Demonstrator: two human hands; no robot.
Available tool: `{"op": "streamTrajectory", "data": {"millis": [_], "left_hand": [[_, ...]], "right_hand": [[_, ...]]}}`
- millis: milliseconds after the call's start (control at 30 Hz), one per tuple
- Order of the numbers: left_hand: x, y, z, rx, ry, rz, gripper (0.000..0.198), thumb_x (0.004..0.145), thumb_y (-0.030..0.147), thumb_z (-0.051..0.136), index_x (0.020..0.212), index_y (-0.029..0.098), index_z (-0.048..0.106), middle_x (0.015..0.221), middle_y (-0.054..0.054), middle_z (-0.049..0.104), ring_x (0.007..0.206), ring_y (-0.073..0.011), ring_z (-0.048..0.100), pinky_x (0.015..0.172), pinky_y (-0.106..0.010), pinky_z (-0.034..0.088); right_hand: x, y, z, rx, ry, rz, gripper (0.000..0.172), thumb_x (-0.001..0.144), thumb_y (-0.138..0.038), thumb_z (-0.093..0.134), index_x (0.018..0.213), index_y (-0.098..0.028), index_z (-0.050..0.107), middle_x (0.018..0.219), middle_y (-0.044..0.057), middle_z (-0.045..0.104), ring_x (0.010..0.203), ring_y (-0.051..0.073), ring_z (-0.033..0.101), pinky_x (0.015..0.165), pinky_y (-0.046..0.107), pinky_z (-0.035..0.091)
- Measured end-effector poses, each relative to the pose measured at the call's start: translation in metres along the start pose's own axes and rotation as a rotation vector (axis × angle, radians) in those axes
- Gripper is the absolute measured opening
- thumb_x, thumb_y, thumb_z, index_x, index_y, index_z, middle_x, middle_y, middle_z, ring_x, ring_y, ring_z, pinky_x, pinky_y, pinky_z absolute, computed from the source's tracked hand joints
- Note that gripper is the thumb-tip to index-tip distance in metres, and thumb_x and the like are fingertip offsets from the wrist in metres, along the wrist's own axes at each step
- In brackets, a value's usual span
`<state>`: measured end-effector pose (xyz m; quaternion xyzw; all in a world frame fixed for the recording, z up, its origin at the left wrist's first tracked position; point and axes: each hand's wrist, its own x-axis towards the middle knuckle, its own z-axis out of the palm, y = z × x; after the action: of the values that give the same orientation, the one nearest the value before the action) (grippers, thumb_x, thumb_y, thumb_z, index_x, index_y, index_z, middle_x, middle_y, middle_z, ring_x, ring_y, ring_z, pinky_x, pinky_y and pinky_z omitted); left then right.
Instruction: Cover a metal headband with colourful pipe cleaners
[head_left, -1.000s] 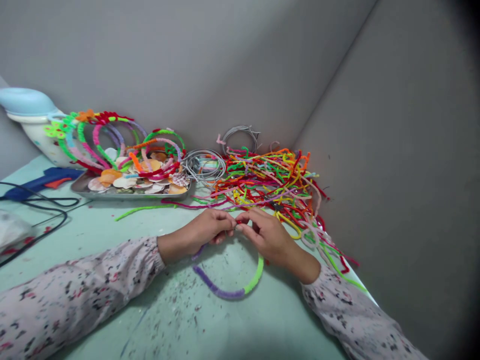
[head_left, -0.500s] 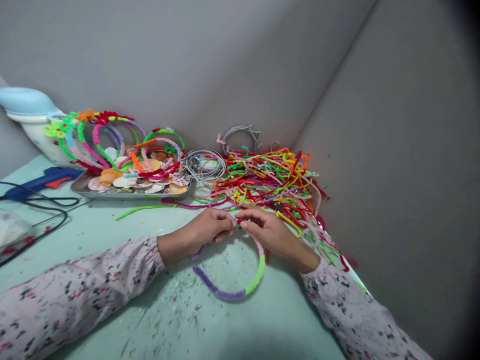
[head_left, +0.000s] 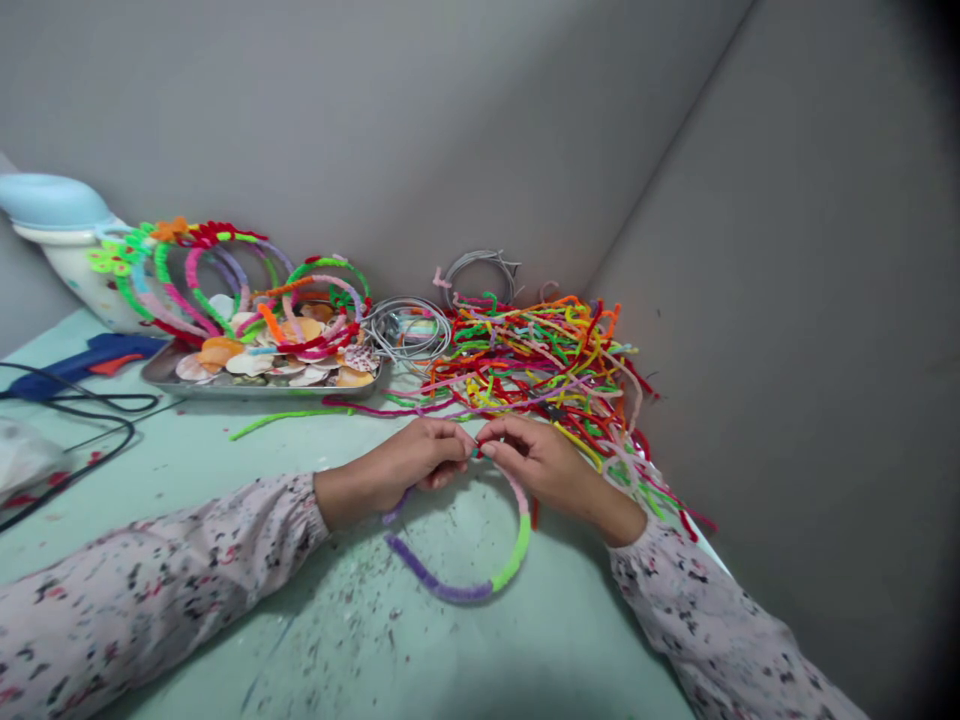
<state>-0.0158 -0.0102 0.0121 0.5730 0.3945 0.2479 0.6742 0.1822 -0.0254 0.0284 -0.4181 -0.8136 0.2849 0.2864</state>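
Observation:
A curved band wrapped in pipe cleaners (head_left: 517, 555), purple, green and pink along its length, hangs down from both hands over the table. Its purple end is free at the lower left. My left hand (head_left: 424, 462) is closed in a pinch on the band's upper part, a bit of purple showing below the fingers. Close beside it, my right hand (head_left: 541, 465) pinches a short red pipe cleaner (head_left: 481, 449) against the band, where a spot of teal also shows. Fingertips of both hands nearly touch, hiding most of the red piece.
Behind the hands lies a heap of pipe cleaners (head_left: 540, 350). Coiled grey wire (head_left: 411, 330) is beside it. A metal tray (head_left: 262, 392) bears seashells and finished bands. Leftward are a blue glue gun (head_left: 75, 368), its black cord and a white pot with a blue lid (head_left: 56, 203).
My right hand has shifted very slightly to the right, its fingers still pinching at the red piece. The left hand and the band are almost where they were.

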Motion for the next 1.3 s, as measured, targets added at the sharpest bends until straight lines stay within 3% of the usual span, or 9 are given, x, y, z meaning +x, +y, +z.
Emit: {"op": "streamTrajectory", "data": {"millis": [467, 933, 1067, 1200, 1300], "left_hand": [[-0.001, 0.001, 0.006, 0.03, 0.055, 0.038, 0.01, 0.072, 0.025, 0.054, 0.076, 0.015, 0.057, 0.048, 0.007, 0.042, 0.04, -0.0056, 0.03, 0.039, -0.019, 0.02], [-0.003, 0.0, 0.019, 0.193, 0.234, 0.134, 0.011, 0.075, 0.024, 0.052, 0.077, 0.015, 0.059, 0.05, 0.007, 0.046, 0.043, -0.0064, 0.037, 0.044, -0.019, 0.028], [-0.003, 0.0, 0.021, 0.169, 0.253, 0.145, 0.01, 0.074, 0.023, 0.053, 0.075, 0.015, 0.058, 0.052, 0.006, 0.047, 0.044, -0.0065, 0.038, 0.044, -0.019, 0.029], [-0.001, -0.002, 0.016, 0.061, 0.204, 0.062, 0.009, 0.072, 0.023, 0.053, 0.075, 0.016, 0.057, 0.046, 0.008, 0.041, 0.039, -0.0059, 0.032, 0.04, -0.019, 0.023], [0.001, -0.001, 0.013, 0.012, 0.191, 0.012, 0.008, 0.072, 0.023, 0.053, 0.072, 0.016, 0.056, 0.043, 0.008, 0.04, 0.038, -0.0057, 0.031, 0.039, -0.019, 0.021]], "right_hand": [[-0.003, -0.001, 0.008, -0.283, 0.061, -0.096, 0.01, 0.09, -0.023, 0.05, 0.089, -0.019, 0.059, 0.087, 0.003, 0.06, 0.082, 0.014, 0.054, 0.074, 0.026, 0.04], [-0.006, -0.017, 0.019, -0.559, 0.195, 0.017, 0.013, 0.087, -0.025, 0.048, 0.081, -0.019, 0.057, 0.081, 0.004, 0.058, 0.072, 0.015, 0.053, 0.063, 0.027, 0.035], [-0.003, -0.018, 0.019, -0.471, 0.225, 0.115, 0.012, 0.084, -0.023, 0.051, 0.076, -0.018, 0.058, 0.076, 0.002, 0.058, 0.068, 0.014, 0.052, 0.061, 0.026, 0.034], [0.0, -0.018, 0.005, -0.187, 0.095, 0.203, 0.02, 0.088, -0.028, 0.049, 0.077, -0.019, 0.063, 0.074, 0.0, 0.062, 0.068, 0.013, 0.053, 0.061, 0.025, 0.036], [0.001, -0.017, -0.004, -0.13, 0.074, 0.208, 0.017, 0.087, -0.031, 0.053, 0.089, -0.02, 0.066, 0.082, 0.001, 0.065, 0.07, 0.013, 0.055, 0.063, 0.025, 0.039]]}}
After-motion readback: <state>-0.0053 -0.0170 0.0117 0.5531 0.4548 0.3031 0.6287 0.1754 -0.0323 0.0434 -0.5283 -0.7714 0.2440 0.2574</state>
